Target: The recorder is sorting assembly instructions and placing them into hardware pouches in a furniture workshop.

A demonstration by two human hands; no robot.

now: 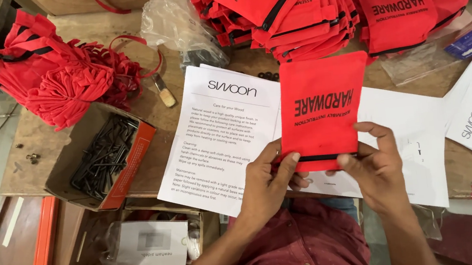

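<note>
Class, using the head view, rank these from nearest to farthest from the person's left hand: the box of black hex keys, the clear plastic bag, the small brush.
1. Box of black hex keys, left of the left hand.
2. Small brush, farther up.
3. Clear plastic bag, top of table.

Lighting bright, even and diffuse; shadows soft and short. White printed sheet (221, 134) reads near overexposed but legible. Mild glare on clear plastic bag (176, 24). Centre focus sharp; slight wide-angle stretch and softness at frame corners.
</note>
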